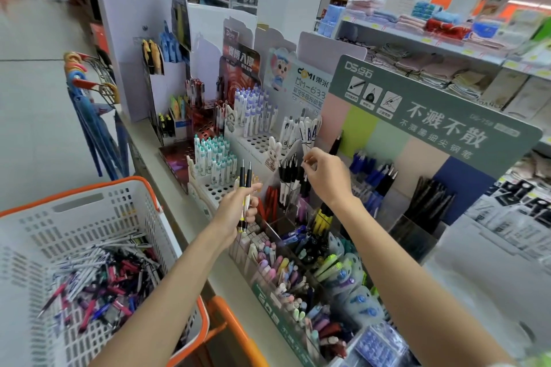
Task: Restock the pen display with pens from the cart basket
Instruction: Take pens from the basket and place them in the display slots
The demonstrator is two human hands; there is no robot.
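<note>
At the shop counter, seen from the head camera, a white perforated plastic cart basket (89, 217) with an orange rim sits at the lower left, just beside the counter's edge. A loose heap of mixed pens (104, 283), white, pink, blue and black, lies in its bottom.

On the counter stands the pen display (417, 104), a grey-green cardboard backboard with pastel panels and, in front of it, clear plastic compartments (268, 228) packed with pens.

The left hand (235, 211) is raised between basket and display. Its fingers are curled round two slim pens with black tops and white-and-yellow barrels (246, 185), held upright side by side with the tops above the fist.

The right hand (326, 177) hovers above a clear compartment of upright white pens with black tops (287, 180). Its fingers are curled, with thumb and forefinger tips (307, 159) drawn close together, and I cannot tell whether anything is pinched between them.

To the left of that compartment a white peg-hole stand (217, 188) holds white pens with teal caps (213, 158). Farther back stand white pens with purple caps (253, 110). Long blue umbrellas with curved handles (95, 134) hang at the counter's far-left end. Beyond the backboard a shelf (417, 39) bears folded towels (372, 13) in pink, blue and red.
</note>
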